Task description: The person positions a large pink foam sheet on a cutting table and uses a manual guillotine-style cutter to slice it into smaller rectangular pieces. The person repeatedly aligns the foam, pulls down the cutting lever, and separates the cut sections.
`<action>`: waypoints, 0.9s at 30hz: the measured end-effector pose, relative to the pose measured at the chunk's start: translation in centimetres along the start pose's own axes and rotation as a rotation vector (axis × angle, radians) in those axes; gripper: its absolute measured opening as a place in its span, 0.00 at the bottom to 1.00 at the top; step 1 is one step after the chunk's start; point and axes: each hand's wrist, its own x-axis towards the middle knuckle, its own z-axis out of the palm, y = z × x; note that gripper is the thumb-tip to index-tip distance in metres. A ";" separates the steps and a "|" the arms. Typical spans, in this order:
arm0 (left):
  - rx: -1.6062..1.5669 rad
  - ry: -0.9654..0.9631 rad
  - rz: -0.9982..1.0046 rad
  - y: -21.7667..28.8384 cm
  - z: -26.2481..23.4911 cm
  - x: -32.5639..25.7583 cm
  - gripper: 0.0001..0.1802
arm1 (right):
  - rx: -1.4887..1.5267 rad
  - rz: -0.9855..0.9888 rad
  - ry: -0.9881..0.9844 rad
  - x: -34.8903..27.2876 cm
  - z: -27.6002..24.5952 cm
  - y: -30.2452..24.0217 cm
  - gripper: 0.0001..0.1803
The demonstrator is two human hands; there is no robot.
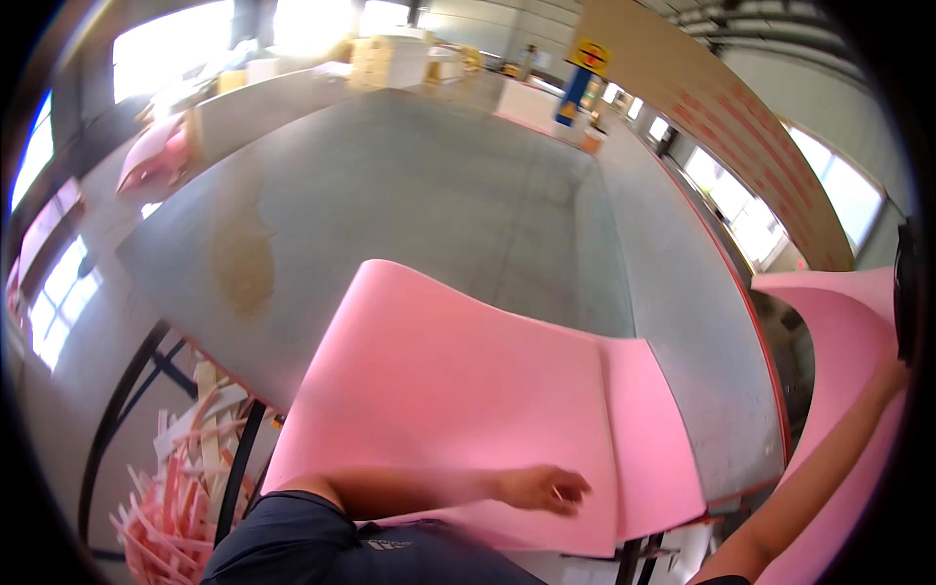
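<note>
A large soft pink sheet [458,380], apparently foam, lies over the near end of the table, with its far left part arched up in a rounded fold. Above the sheet's near part is my left hand [544,487], fingers curled inward. A small pale spot shows at its fingers; I cannot make out what it is. My right arm reaches out to the far right, where my right hand [895,375] sits at the dark rim of the picture, its fingers hidden. Close against that arm, another curved pink sheet [829,331] rises beside the table.
The long grey table [419,185] has a brownish stain [244,253] and a red edge on the right. Pink and white offcut strips [180,487] are heaped below its left side. A big brown board [721,117] leans at the right; stacked pale blocks [385,63] stand far back.
</note>
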 end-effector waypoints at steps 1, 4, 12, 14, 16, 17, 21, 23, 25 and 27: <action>0.271 0.264 -0.009 -1.0 -2.0 -2.1 0.30 | 0.073 0.043 -0.041 -1.3 4.1 0.1 0.22; 0.849 0.993 -0.073 -9.9 -9.8 -11.7 0.38 | 0.289 0.179 -0.161 -6.7 16.2 -1.0 0.23; 0.186 1.012 -0.935 -20.5 -8.1 -43.6 0.64 | 0.918 0.545 -0.576 -28.9 48.0 -5.1 0.26; -0.088 0.997 -0.779 -20.4 -5.9 -44.5 0.48 | 1.058 0.641 -0.689 -34.5 53.1 -8.0 0.24; 0.063 1.211 -1.054 -17.8 -6.1 -44.2 0.39 | 1.242 0.682 -0.737 -39.5 56.8 -11.7 0.23; 0.151 1.288 -1.164 -17.0 -7.4 -43.4 0.35 | 1.310 0.669 -0.738 -39.3 58.5 -13.4 0.22; 0.478 1.421 -0.911 -12.6 -15.1 -43.9 0.30 | 1.383 0.769 -0.828 -50.2 62.9 -15.8 0.20; 0.435 1.476 -0.767 -12.6 -17.4 -45.3 0.31 | 1.360 0.948 -0.924 -62.7 64.3 -14.8 0.19; 0.451 1.429 -0.678 -13.1 -19.1 -43.3 0.31 | 1.408 0.947 -1.117 -71.3 66.8 -7.2 0.18; 0.460 1.419 -0.667 -11.5 -19.4 -42.2 0.31 | 1.219 0.959 -1.111 -81.6 65.8 -4.7 0.16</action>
